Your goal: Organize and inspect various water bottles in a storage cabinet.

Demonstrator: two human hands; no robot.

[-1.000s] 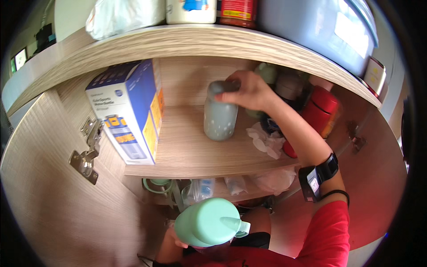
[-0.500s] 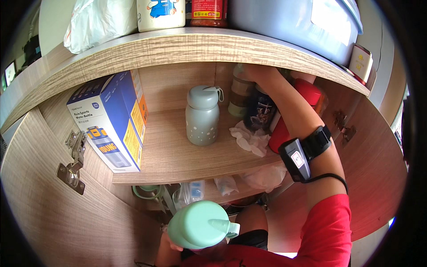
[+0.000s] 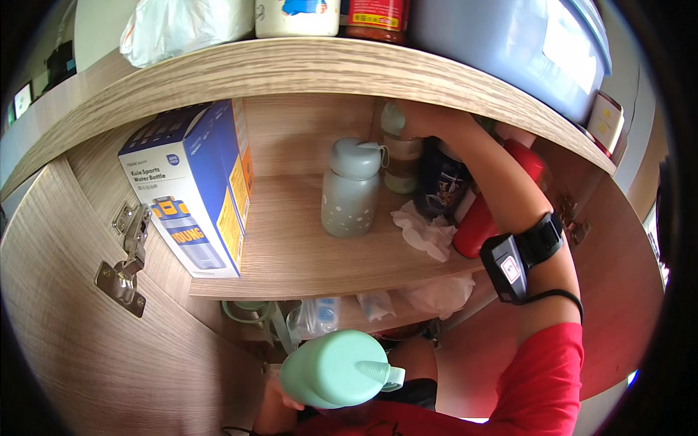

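Wooden cabinet shelf (image 3: 276,251), speckled grey flask (image 3: 350,198).
Right of it: right hand (image 3: 423,120) at stacked container (image 3: 401,154), grip unclear. Below it: left hand (image 3: 278,394) curls round mint-lidded bottle (image 3: 333,367), likely stiff, slick; hold mid-body.

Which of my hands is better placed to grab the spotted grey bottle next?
Probably your right hand: it's at the stacked container, close to the spotted grey bottle, though its grip is hidden. Your left hand is lower, holding the mint-green bottle.

The right arm (image 3: 512,185) stretches forward, right hand (image 3: 424,120) partly hidden; the left hand (image 3: 278,398) is low, curled.
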